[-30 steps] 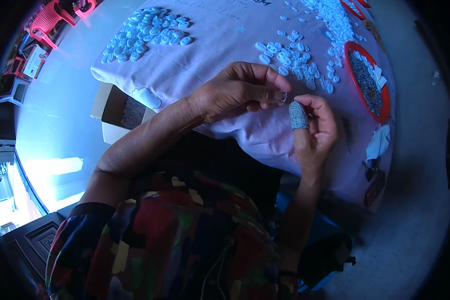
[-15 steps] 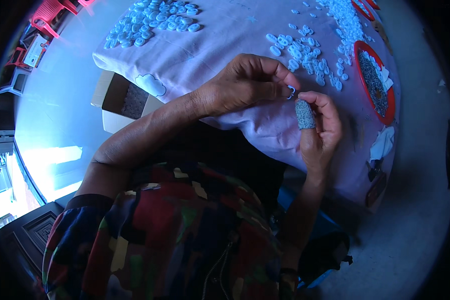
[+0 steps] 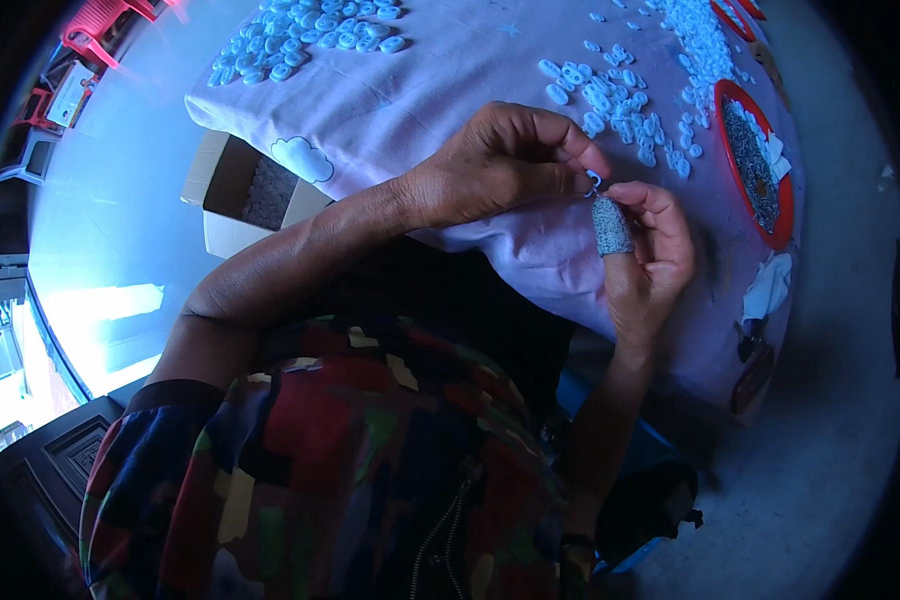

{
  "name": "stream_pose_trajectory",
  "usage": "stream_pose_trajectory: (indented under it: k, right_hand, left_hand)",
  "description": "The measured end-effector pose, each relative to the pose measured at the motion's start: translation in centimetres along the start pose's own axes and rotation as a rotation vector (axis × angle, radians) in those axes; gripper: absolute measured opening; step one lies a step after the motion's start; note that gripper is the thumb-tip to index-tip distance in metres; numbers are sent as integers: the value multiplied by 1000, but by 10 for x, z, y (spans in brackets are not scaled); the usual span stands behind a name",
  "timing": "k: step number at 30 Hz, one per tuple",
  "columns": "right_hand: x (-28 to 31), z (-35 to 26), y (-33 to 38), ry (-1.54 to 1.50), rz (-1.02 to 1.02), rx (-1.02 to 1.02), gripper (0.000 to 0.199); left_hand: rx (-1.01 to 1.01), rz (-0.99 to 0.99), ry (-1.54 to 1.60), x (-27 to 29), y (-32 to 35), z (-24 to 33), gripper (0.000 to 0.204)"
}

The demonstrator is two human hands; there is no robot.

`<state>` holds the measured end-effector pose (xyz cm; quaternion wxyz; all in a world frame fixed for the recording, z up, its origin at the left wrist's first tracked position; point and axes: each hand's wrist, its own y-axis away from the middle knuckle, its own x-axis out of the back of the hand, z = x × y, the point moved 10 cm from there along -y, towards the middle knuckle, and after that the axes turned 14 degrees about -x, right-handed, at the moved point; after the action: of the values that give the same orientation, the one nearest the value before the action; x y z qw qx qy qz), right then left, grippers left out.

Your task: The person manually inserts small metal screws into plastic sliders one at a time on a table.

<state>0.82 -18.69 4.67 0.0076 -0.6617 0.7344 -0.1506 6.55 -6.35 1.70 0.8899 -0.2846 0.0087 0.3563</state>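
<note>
Left hand (image 3: 500,165) and right hand (image 3: 650,255) pinch a small white ring (image 3: 593,182) together, grey thumb cot (image 3: 611,226) on right thumb, white pieces (image 3: 620,110) on cloth (image 3: 450,70), red tray (image 3: 770,225) beside.

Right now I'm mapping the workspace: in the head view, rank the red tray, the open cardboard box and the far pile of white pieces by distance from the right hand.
1. Red tray: just to the right of the right hand, on the cloth.
2. Open cardboard box: off the table's left edge, beyond the left forearm.
3. Far pile of white pieces: top left of the cloth.
</note>
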Motion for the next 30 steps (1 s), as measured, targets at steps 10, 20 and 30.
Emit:
stream_pose_trajectory:
  k: [10, 20, 30]
  right_hand:
    - [2, 3, 1, -3, 31, -24, 23]
    - [-1, 6, -2, -7, 18, -50, 20]
    - [-3, 5, -4, -64, -2, -72, 22]
  left_hand:
    - [-23, -6, -63, -1, -1, 2, 19]
    - [-44, 1, -206, 2, -2, 1, 16]
    - [33, 42, -135, 5, -1, -5, 15]
